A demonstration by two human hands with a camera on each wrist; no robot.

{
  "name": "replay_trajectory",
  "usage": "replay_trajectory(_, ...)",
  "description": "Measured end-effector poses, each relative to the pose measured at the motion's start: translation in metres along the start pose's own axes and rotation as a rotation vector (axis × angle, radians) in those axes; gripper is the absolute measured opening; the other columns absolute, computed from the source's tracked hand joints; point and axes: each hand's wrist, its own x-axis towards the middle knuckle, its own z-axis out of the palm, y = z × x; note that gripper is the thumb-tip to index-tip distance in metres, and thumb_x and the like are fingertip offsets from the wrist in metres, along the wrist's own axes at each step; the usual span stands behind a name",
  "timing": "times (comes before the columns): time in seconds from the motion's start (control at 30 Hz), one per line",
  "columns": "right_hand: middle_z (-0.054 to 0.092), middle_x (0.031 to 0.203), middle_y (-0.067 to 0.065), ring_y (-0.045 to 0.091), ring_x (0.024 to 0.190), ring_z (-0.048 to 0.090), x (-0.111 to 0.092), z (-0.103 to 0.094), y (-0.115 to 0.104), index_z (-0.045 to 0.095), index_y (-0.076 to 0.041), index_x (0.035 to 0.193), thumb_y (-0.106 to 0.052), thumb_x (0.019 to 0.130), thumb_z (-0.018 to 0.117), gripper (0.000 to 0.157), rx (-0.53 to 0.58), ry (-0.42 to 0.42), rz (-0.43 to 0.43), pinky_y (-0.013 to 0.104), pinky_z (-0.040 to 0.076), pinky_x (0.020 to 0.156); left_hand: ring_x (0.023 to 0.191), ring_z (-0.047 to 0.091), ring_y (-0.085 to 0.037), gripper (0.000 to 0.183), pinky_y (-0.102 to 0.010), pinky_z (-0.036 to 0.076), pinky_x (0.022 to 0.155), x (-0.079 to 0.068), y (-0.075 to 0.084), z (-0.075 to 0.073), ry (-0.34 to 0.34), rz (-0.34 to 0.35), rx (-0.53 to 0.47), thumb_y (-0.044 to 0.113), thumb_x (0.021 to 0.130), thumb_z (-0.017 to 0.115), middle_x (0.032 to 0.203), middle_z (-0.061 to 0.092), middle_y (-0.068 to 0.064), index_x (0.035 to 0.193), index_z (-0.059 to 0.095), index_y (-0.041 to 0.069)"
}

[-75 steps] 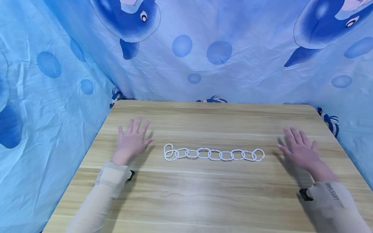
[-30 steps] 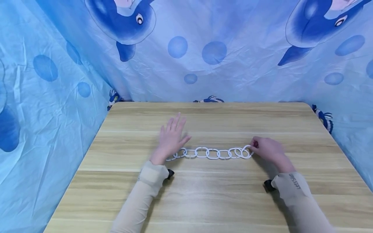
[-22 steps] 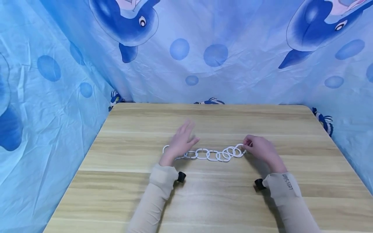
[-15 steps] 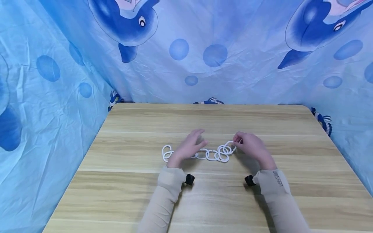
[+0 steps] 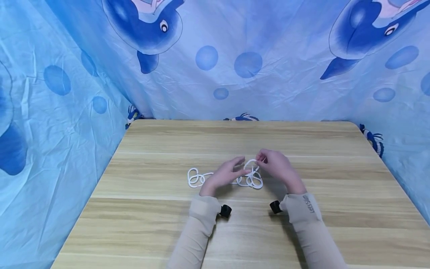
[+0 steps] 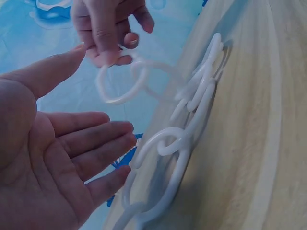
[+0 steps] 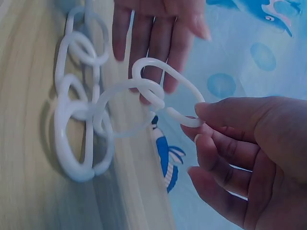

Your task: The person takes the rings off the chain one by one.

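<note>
A chain of white plastic links (image 7: 72, 174) lies across the wooden table, its right part bunched up. My right hand (image 5: 278, 168) pinches the end link (image 7: 186, 85) between thumb and fingertips, lifted off the table. A second link hangs through it and slants down to the bunched links, as the right wrist view shows. My left hand (image 5: 222, 175) hovers over the middle of the chain, palm turned toward the raised link, thumb and fingers apart with nothing between them. It hides some middle links in the head view. The chain's left end link (image 5: 189, 176) rests on the table.
The wooden tabletop (image 5: 151, 220) has rounded far corners. Behind it and at its sides hangs a blue cloth (image 5: 178, 93) with whales and bubbles. A dark camera (image 5: 226, 211) sits at the left wrist, another camera (image 5: 276, 207) at the right.
My right hand took hold of the chain's right end link and has carried it leftward, bunching the links. My left hand has moved right across the chain toward it, turning its palm inward.
</note>
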Motion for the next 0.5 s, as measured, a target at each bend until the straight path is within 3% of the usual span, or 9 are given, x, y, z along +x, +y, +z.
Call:
replay_trajectory(0.13, 0.071, 0.089, 0.007, 0.018, 0.081, 0.065, 0.001, 0.003, -0.006, 0.065, -0.008, 0.095, -0.016, 0.090, 0.066, 0.009, 0.060, 0.009, -0.008, 0.036, 0.057, 0.076, 0.136, 0.047, -0.026, 0.062, -0.043, 0.038, 0.115, 0.000, 0.000, 0.003, 0.014, 0.008, -0.035, 0.038, 0.096, 0.058, 0.149, 0.047, -0.009, 0.148, 0.038, 0.010)
replay_trajectory(0.3, 0.069, 0.087, 0.007, 0.017, 0.080, 0.062, 0.001, 0.008, -0.011, 0.065, -0.006, 0.095, -0.015, 0.090, 0.067, 0.011, 0.166, 0.025, -0.030, 0.031, 0.055, 0.074, 0.124, 0.057, -0.022, 0.051, -0.039, 0.045, 0.109, 0.002, -0.003, 0.006, 0.038, 0.068, -0.098, 0.034, 0.093, 0.063, 0.133, 0.062, -0.007, 0.139, 0.051, 0.015)
replay_trajectory(0.5, 0.069, 0.088, 0.009, 0.017, 0.081, 0.062, 0.002, 0.018, -0.011, 0.063, -0.005, 0.096, -0.012, 0.091, 0.065, 0.009, 0.345, 0.007, -0.027, 0.025, 0.055, 0.067, 0.112, 0.065, -0.020, 0.041, -0.026, 0.053, 0.097, 0.004, -0.011, 0.010, 0.037, 0.083, -0.256, 0.020, 0.092, 0.067, 0.120, 0.069, -0.013, 0.129, 0.058, 0.008)
